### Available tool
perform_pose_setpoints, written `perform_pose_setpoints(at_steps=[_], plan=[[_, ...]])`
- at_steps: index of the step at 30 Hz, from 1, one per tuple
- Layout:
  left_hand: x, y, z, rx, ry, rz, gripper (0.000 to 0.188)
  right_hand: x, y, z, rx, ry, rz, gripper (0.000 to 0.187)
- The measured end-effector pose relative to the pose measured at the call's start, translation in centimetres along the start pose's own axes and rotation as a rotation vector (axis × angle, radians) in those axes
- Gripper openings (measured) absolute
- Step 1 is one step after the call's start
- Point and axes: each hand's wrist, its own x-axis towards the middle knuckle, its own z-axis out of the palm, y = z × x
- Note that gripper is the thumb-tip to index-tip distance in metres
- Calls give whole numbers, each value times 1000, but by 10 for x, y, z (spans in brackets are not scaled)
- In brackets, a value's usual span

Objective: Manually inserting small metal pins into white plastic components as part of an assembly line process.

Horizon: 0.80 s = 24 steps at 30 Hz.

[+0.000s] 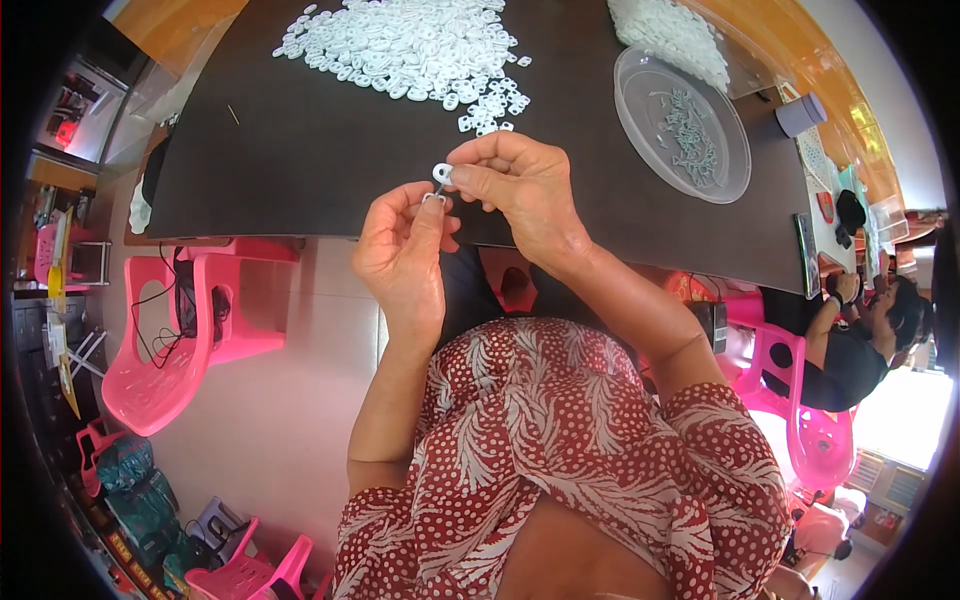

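Observation:
Above the table's near edge my two hands meet, closed at the fingertips. Between the thumb and fingers of my right hand (530, 195) is a small white oval plastic piece (442, 171) with a hole. My left hand (400, 250) pinches a smaller white plastic piece (433, 197) just below it. A thin grey bit shows between the two pieces; whether it joins them I cannot tell. Beyond my hands lies a big heap of white oval pieces (400, 50), with a cluster of small squarish white pieces (492, 104) at its near right edge.
A round clear dish (637, 140) of small grey metal parts (688, 138) stands right on the dark table (290, 165), near more white pieces (672, 38) and a lavender cup (800, 115). Pink chairs (160, 385) stand left. A person in black (835, 350) sits at the right.

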Motion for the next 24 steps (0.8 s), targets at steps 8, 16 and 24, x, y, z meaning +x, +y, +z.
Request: perform_pose_setpoints(at_steps=[8, 16, 24], plan=[[-2, 0, 1, 12, 28, 22, 11, -4, 2, 5, -17, 22, -38, 8], [-3, -1, 0, 9, 44, 25, 11, -6, 12, 5, -49, 30, -97, 7], [-3, -2, 0, 16, 21, 39, 12, -11, 9, 8, -71, 13, -84, 5]])
